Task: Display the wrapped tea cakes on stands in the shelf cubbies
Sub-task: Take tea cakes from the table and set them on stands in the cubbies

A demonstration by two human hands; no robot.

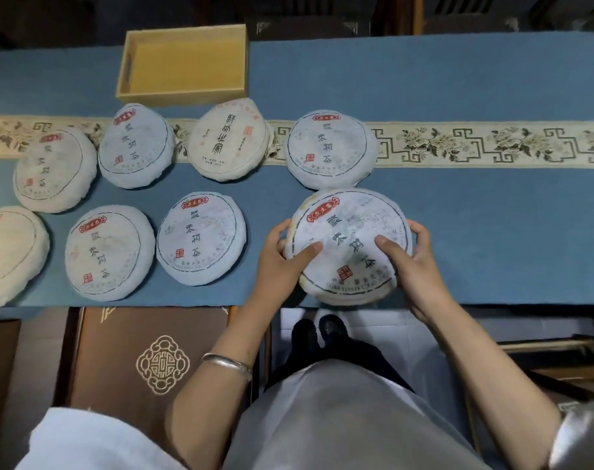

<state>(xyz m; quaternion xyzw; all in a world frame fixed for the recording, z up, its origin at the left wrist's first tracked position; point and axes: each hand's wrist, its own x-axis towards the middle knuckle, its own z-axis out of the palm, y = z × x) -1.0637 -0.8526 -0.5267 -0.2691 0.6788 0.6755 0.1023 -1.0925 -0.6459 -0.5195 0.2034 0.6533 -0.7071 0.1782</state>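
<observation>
Tea cake [348, 245]: wrapped disc, face up, sitting at the near edge of the table [492, 232], right end of the front row.
Left hand [282, 262]: gripping the cake's left rim, thumb lying on the top face.
Right hand [412, 262]: gripping the right rim, thumb on top; grip is closing on the cake from both sides.
Relation: cake lying flat between the hands, equally near both.
Other cakes [200, 244]: seven lying flat to the left and behind.
Stands, cubbies: not in view.

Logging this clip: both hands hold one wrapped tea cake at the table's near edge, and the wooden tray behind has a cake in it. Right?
Not quite. In the head view the tray is empty. Both hands, left and right, do hold one tea cake at the near edge.
</observation>
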